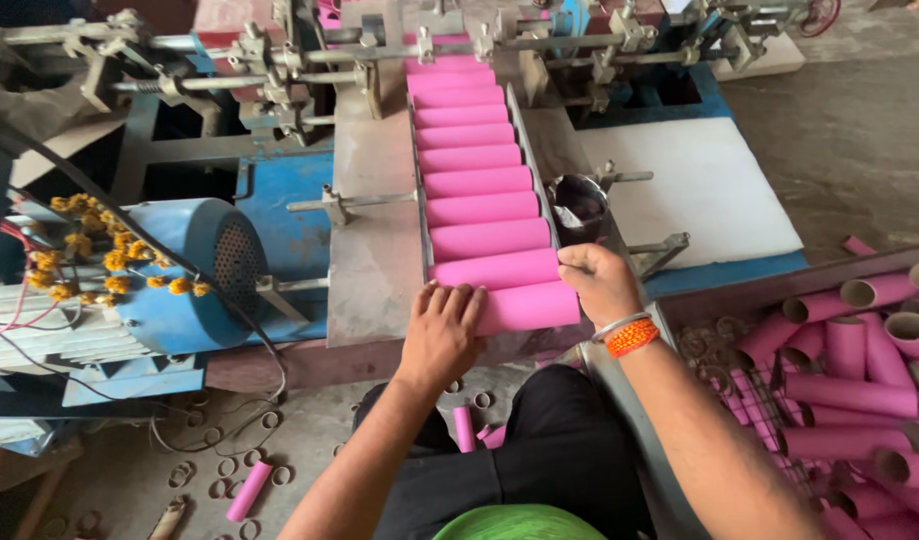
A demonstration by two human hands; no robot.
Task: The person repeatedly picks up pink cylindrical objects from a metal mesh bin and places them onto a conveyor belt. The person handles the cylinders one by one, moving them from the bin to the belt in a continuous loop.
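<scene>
So both hands are on the nearest pink tube (525,307) at the near end of the feed tray (420,200), its long axis running left-right, left hand (442,335) flat over one end, right hand (600,283) curled over the other.

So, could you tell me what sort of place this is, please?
Probably a small tube-making workshop: pink tubes line a machine chute, a blue motor sits beside it, and more tubes fill a bin.
</scene>
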